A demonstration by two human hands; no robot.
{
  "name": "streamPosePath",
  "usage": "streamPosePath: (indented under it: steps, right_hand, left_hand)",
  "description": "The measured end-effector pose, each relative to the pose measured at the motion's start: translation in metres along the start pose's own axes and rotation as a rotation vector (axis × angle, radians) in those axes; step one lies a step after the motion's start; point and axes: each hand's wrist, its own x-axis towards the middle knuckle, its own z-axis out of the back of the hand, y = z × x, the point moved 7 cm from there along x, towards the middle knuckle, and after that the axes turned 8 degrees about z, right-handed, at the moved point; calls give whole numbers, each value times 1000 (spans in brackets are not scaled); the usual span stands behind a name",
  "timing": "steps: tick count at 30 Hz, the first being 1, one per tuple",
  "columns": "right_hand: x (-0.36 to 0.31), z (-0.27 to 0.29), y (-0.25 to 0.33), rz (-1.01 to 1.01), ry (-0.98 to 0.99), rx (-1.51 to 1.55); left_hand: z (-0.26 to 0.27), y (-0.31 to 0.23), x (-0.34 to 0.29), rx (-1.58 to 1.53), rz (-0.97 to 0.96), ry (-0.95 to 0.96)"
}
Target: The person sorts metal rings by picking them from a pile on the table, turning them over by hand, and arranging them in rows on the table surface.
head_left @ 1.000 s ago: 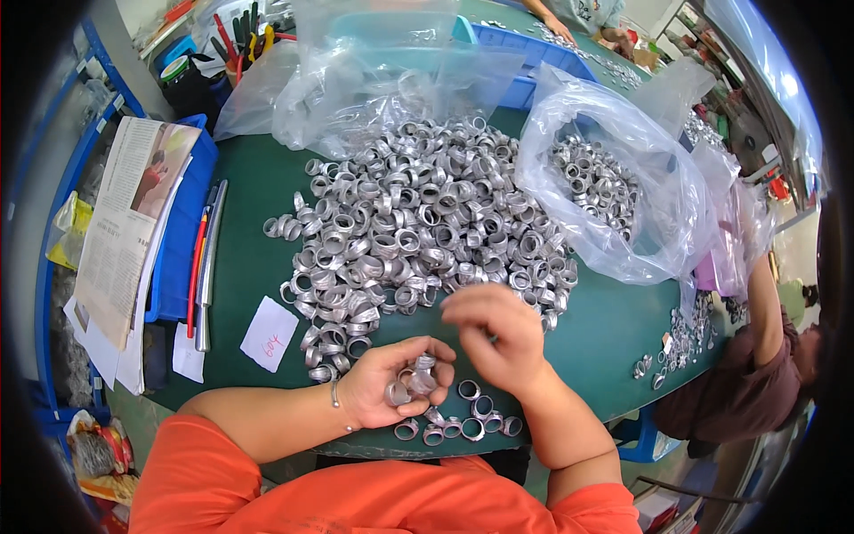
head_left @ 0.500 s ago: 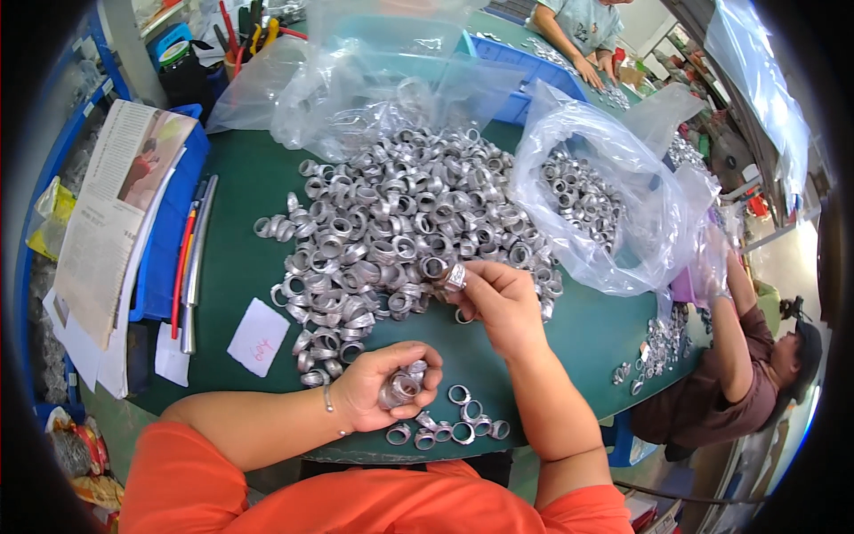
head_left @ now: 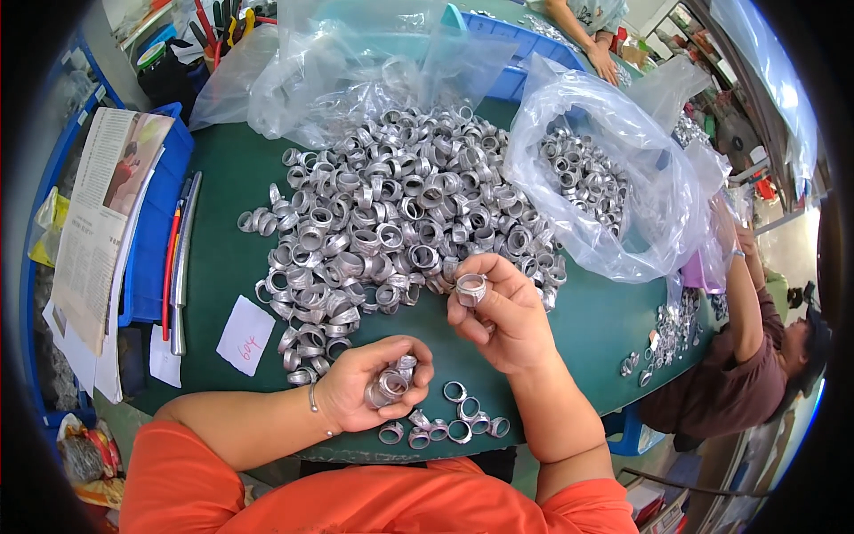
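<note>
A large heap of grey metal rings (head_left: 382,214) spreads over the green table top. My left hand (head_left: 360,383), palm up with curled fingers, cradles a few rings (head_left: 389,388) near the table's front edge. Between the thumb and fingers of my right hand (head_left: 507,311) is a single ring (head_left: 471,289), held just in front of the heap with its opening showing. Several loose rings (head_left: 459,431) lie in a small group on the table between my two forearms.
A clear plastic bag (head_left: 654,254) with more rings stands open right of the heap. At left are a blue tray (head_left: 151,258) with papers, a red pen (head_left: 170,267), a metal rod (head_left: 182,267) and a white card (head_left: 245,335). Co-workers sit at right and far side.
My right hand has drawn back slightly from the heap, and its ring has turned so that the opening faces me. My left hand still cradles its rings. The co-worker at right has shifted their arms.
</note>
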Motion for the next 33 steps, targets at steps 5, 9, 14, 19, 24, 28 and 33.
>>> streamPosePath:
  steps: [5,9,14,19,24,28,33]
  right_hand:
    - [-21,-49,22,698,425,-1038]
    - [-21,-53,26,679,395,-1210]
    - [-5,-1,46,601,-229,-1514]
    - [6,-10,31,577,-92,-1740]
    - [5,2,31,535,-79,-1309]
    - [4,17,13,132,-101,-432]
    - [5,13,0,-46,-4,93]
  left_hand:
    - [-1,-1,-2,47,-45,-33]
    - [2,-1,-4,50,-58,-61]
    - [-3,-1,0,83,-44,-62]
    - [-1,-3,-2,54,-43,-94]
    - [-1,-4,-2,48,-52,-78]
    - [-2,-2,-1,56,-49,-50]
    - [-1,-1,-1,32,-49,-53]
